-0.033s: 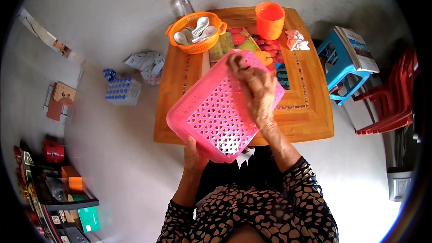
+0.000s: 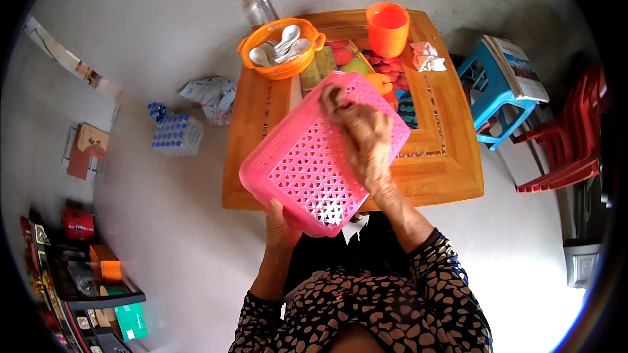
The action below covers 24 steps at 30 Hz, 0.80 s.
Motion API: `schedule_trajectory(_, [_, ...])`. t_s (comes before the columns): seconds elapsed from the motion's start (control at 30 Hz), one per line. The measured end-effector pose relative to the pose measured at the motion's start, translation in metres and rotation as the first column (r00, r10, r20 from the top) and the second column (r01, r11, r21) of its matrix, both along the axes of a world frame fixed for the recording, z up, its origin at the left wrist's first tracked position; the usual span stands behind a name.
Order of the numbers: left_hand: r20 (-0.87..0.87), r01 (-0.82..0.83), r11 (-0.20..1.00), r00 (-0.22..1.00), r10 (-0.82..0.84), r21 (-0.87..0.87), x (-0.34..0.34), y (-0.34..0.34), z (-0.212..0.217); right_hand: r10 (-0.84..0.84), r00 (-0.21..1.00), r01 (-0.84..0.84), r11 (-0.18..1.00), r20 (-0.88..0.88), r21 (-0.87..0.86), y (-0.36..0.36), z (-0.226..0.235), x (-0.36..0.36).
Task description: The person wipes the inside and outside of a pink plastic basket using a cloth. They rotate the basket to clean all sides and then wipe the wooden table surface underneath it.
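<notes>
Grips a pink perforated plastic basket (image 2: 307, 163) at centre frame, tipped bottom-up over the near edge of the square wooden table (image 2: 451, 157). Bears its weight with left hand (image 2: 280, 222) fingers curled under the lower rim, apparently steadying it with right hand (image 2: 363, 134) fingers clenched on the upper side. Shows no visible shift from the earlier frame: same tilt, same two grips.

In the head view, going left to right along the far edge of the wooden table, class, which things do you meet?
Clear plastic bottle → orange basket holding white spoons → orange cup → crumpled white paper → blue stool, beside the table, with a book on it.
</notes>
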<state>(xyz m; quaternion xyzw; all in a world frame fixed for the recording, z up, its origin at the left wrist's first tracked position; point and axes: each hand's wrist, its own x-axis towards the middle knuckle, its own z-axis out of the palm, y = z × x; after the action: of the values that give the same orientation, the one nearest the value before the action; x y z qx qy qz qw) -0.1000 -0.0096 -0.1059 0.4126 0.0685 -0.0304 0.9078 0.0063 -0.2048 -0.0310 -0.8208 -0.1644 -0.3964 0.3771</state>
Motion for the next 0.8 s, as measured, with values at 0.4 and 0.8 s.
schedule_trajectory(0.4, [0.033,0.085,0.996,0.996,-0.085,0.026,0.003,0.006,-0.001,0.133,0.991,-0.132,0.989,0.018,-0.063,-0.017,-0.023,-0.068])
schedule_trajectory(0.8, [0.138,0.040,0.993,0.990,-0.026,-0.107,0.009,-0.017,0.021,-0.168,0.954,0.196,0.977,-0.249,0.088,-0.058,-0.052,-0.053])
